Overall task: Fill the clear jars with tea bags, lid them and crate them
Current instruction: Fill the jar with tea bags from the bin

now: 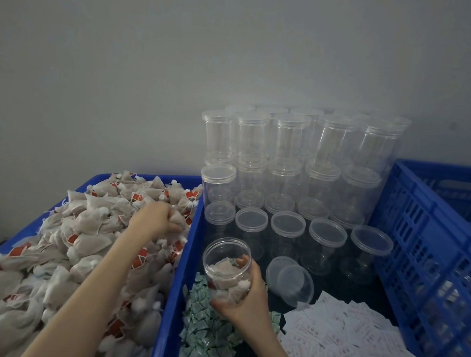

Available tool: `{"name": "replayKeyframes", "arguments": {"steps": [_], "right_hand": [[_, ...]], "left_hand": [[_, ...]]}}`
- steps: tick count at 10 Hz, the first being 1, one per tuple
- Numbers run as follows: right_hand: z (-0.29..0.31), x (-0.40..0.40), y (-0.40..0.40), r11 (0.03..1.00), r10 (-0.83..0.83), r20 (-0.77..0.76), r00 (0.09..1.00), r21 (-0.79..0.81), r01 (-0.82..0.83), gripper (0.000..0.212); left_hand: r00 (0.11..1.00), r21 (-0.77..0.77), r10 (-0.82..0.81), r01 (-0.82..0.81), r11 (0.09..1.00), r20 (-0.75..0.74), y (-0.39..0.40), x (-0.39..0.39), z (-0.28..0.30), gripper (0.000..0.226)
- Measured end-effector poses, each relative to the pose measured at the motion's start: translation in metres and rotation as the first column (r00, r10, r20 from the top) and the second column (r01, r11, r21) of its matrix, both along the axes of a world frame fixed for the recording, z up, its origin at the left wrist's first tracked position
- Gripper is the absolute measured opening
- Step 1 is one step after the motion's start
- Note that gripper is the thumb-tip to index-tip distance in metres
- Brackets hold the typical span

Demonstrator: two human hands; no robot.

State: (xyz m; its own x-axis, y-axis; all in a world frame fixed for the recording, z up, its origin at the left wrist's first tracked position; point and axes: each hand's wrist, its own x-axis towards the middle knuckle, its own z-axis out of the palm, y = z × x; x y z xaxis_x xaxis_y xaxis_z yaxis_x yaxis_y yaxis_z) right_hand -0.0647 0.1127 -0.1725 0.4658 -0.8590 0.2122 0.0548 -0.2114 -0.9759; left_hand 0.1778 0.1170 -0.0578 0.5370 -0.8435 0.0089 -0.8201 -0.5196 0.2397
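Observation:
My right hand (246, 295) grips an open clear jar (227, 266), tilted toward me, with a few tea bags inside. My left hand (158, 220) reaches into the blue tray (181, 260) heaped with grey tea bags (87, 241) and pinches one tea bag (177, 218) near the tray's right wall. A loose clear lid (291, 281) lies upside down on the dark surface just right of the jar.
Stacked, lidded empty jars (298, 165) stand against the wall behind. A blue slatted crate (428, 245) stands at the right. Small green-white sachets (205, 331) lie below the jar, white paper slips (343, 339) to their right.

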Motion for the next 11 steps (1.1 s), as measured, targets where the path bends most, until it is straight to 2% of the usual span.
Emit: {"name": "replayKeyframes", "arguments": {"steps": [1,2,3,4,5,6,7,8,9,10,11], "right_hand": [[-0.006,0.005,0.001,1.0,-0.013,-0.004,1.0,0.002,0.013,0.085],[-0.012,0.011,0.0,1.0,0.006,-0.006,1.0,0.02,-0.006,0.086],[-0.015,0.015,0.001,0.999,0.032,-0.003,0.999,0.01,-0.032,0.083],[-0.015,0.013,0.002,1.0,0.014,-0.003,1.0,-0.005,-0.014,0.079],[-0.015,0.004,0.002,0.999,-0.031,0.003,1.0,0.009,0.031,0.078],[-0.014,-0.006,0.0,0.996,-0.082,-0.044,0.996,0.022,0.083,0.081],[-0.026,-0.023,0.0,0.993,-0.112,-0.075,0.991,0.016,0.114,0.078],[-0.04,-0.049,0.003,0.991,-0.135,-0.086,0.987,-0.018,0.134,0.085],[-0.046,-0.066,0.004,0.98,-0.19,-0.099,0.977,-0.081,0.183,0.091],[-0.046,-0.073,0.001,0.968,-0.209,-0.203,0.957,-0.179,0.174,0.088],[-0.052,-0.08,0.007,0.98,-0.168,-0.151,0.974,-0.132,0.149,0.075]], "left_hand": [[0.987,-0.2,-0.117,0.094,0.975,-0.106,0.017,-0.007,0.029,0.014],[0.946,-0.431,-0.257,0.152,0.889,-0.196,0.031,-0.028,0.056,0.008],[0.904,-0.533,-0.36,0.192,0.824,-0.23,0.04,-0.054,0.077,0.011],[0.896,-0.478,-0.416,0.301,0.825,-0.154,0.04,-0.086,0.077,0.012],[0.874,-0.247,-0.476,0.443,0.862,-0.095,0.035,-0.119,0.051,0.012],[0.831,0.012,-0.544,0.549,0.836,-0.118,0.035,-0.144,0.025,0.021],[0.839,-0.03,-0.538,0.537,0.843,-0.084,0.03,-0.159,0.018,0.022],[0.821,0.159,-0.57,0.561,0.812,0.018,0.027,-0.173,0.008,0.023],[0.804,0.081,-0.58,0.592,0.802,-0.132,0.025,-0.18,-0.001,0.022],[0.872,-0.313,-0.426,0.345,0.885,-0.242,0.023,-0.174,-0.007,0.02],[0.992,-0.295,-0.114,0.091,0.951,-0.062,0.017,-0.164,-0.032,0.023]]}}
